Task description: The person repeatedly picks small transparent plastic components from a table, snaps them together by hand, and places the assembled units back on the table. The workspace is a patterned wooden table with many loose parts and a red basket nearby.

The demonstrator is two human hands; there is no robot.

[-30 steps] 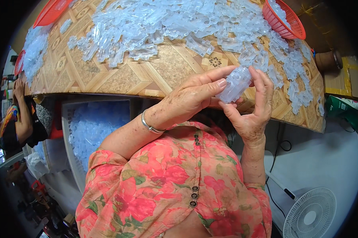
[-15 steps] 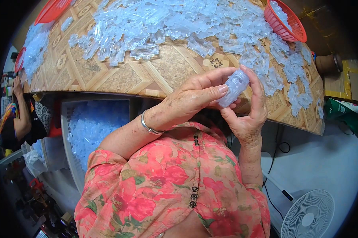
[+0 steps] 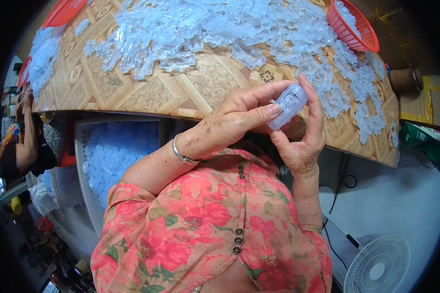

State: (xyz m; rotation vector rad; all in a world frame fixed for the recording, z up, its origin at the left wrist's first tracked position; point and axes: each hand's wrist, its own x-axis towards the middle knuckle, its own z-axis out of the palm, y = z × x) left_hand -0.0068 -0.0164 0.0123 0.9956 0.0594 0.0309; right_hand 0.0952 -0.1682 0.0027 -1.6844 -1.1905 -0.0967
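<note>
Between my two hands is a clear plastic cylindrical piece point(image 3: 290, 103), held tilted just above the table's near edge. My left hand point(image 3: 247, 108) is closed on it, thumb pressed along its side and fingers behind. My right hand point(image 3: 305, 139) curves round the other side, with the index finger by its upper end and the thumb at its lower end. Some fingers of both hands are hidden behind the piece. Past my hands, loose clear plastic pieces point(image 3: 200, 29) lie heaped across the patterned table point(image 3: 132, 93).
A red basket point(image 3: 351, 29) holding clear pieces stands at the far right, another red basket point(image 3: 64, 12) at the far left. Below the table on the left is a bin point(image 3: 81, 161) of clear pieces. A white fan point(image 3: 377, 263) stands lower right. Someone's arm point(image 3: 29, 136) reaches the table's left end.
The cylindrical piece has turned slightly between my fingers, and my right hand has shifted a little. At the left, the other person's arm has moved up toward the table edge.
</note>
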